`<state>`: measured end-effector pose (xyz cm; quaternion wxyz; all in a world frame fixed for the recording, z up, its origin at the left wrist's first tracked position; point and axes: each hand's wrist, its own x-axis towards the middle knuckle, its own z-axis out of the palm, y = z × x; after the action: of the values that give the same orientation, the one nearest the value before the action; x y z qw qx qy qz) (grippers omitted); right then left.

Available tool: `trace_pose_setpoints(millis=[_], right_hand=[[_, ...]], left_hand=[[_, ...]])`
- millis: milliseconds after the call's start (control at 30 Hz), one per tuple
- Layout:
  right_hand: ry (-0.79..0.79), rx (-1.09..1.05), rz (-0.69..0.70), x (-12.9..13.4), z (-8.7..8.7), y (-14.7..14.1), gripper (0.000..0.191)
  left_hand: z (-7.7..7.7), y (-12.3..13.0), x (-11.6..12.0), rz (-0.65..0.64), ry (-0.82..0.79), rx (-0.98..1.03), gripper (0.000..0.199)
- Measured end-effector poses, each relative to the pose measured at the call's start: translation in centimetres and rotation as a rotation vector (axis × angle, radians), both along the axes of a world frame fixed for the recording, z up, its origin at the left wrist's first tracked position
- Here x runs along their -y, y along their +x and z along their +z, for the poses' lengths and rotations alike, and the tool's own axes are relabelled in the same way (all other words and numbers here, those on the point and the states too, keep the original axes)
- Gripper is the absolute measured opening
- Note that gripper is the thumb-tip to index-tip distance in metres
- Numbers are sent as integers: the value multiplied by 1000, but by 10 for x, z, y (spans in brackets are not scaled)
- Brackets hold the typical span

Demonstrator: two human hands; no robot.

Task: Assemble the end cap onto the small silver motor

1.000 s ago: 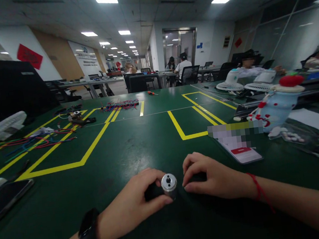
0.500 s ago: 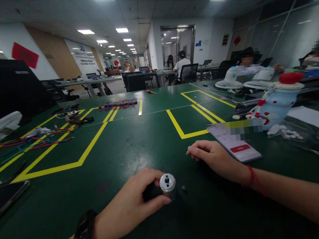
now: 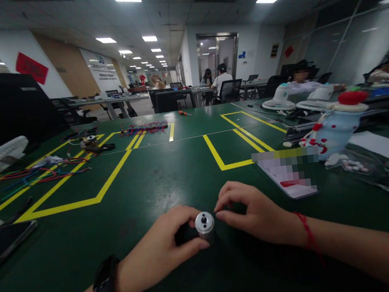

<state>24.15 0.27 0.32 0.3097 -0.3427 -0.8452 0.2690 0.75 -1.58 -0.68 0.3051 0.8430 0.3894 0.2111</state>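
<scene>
My left hand (image 3: 168, 240) is closed around a silver cylindrical motor (image 3: 205, 227), thumb on the near side and fingers on the far side. The motor stands upright, its round end face up, with a dark shaft in the middle and small dark holes beside it. Just right of the motor, my right hand (image 3: 254, 209) has its thumb and forefinger bent together in a pinch. Its fingertips are close to the motor's top; what lies between them is too small or hidden to make out. Both hands are low over the green tabletop (image 3: 170, 177).
A phone (image 3: 285, 173) lies beyond my right hand. Farther right stand a light-blue bottle (image 3: 340, 129) and a clear bag (image 3: 354, 165). Loose wires (image 3: 53, 171) lie left, a wire bundle (image 3: 146, 127) and a screwdriver (image 3: 184, 113) farther back. Another dark phone (image 3: 12, 246) is at the left edge.
My right hand has moved left and nearer, from beside the phone to the motor, its fingers now pinched. The small metal piece on the table right of the motor no longer shows. My left hand stays put.
</scene>
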Motion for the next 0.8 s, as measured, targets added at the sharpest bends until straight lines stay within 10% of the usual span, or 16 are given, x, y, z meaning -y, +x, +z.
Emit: trace_pose_setpoints(millis=[367, 800], right_hand=[[85, 20, 21, 9, 19, -20, 14], [-414, -224, -281, -23, -8, 13, 29]], left_hand=[[-1, 0, 1, 8, 35, 3, 22], [2, -1, 0, 5, -2, 15, 26]])
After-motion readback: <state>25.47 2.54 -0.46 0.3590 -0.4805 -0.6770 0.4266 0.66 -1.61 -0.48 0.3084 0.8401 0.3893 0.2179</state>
